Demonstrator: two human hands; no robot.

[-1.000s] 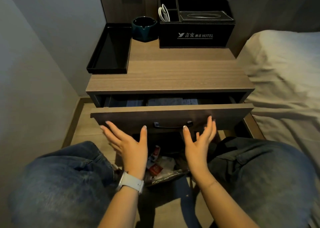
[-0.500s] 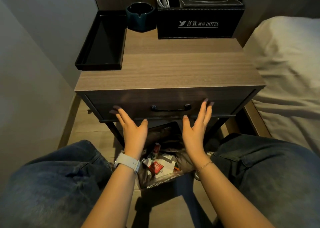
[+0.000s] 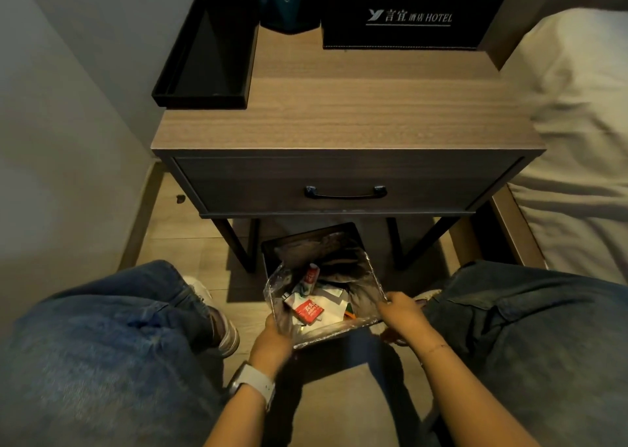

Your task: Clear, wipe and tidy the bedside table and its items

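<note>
The wooden bedside table (image 3: 346, 113) stands ahead with its drawer (image 3: 346, 178) closed. On top sit a black tray (image 3: 207, 49) at the left, a dark ashtray (image 3: 289, 1) and a black hotel organiser box (image 3: 411, 15) at the back. On the floor under the table's front is a dark waste bin (image 3: 272, 246) lined with a clear bag and holding wrappers and a red packet (image 3: 307, 310). My left hand (image 3: 272, 339) grips the bin's near-left rim. My right hand (image 3: 402, 314) grips its right rim.
A bed with a pale cover (image 3: 574, 140) lies close on the right. A grey wall (image 3: 61, 123) closes the left side. My knees in blue jeans (image 3: 112, 344) flank the bin on the wood floor.
The drawer went from open to closed under both hands. Both hands then dropped from the drawer front to the rim of the waste bin below.
</note>
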